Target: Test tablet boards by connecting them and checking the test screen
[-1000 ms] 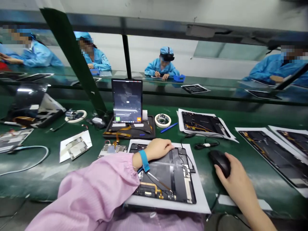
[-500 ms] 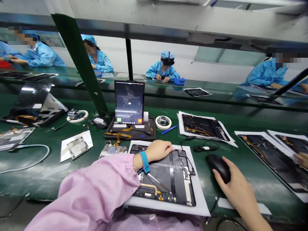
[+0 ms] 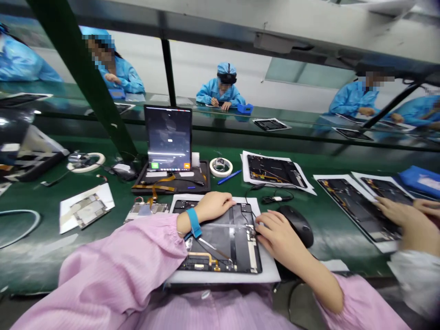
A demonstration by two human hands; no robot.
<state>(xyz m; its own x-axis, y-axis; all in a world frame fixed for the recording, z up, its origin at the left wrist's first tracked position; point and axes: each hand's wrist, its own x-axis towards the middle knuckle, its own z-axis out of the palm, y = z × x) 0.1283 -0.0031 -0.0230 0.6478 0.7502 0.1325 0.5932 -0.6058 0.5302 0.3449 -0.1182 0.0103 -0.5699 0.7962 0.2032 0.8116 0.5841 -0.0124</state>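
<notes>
Over the green worktop (image 3: 330, 243), directly before the person, an opened black device shell (image 3: 220, 233) lies flat on a white sheet (image 3: 270, 270). The pink-sleeved left arm (image 3: 117, 266) slants in from the lower left, and the left hand (image 3: 210, 207) rests back up across the shell's far part, fingers loosely curled; whether they grip anything is hidden. The right hand (image 3: 280, 236) angles in beside a black mouse (image 3: 302, 224), bent fingers at the shell's right edge; I cannot tell whether they pinch anything.
</notes>
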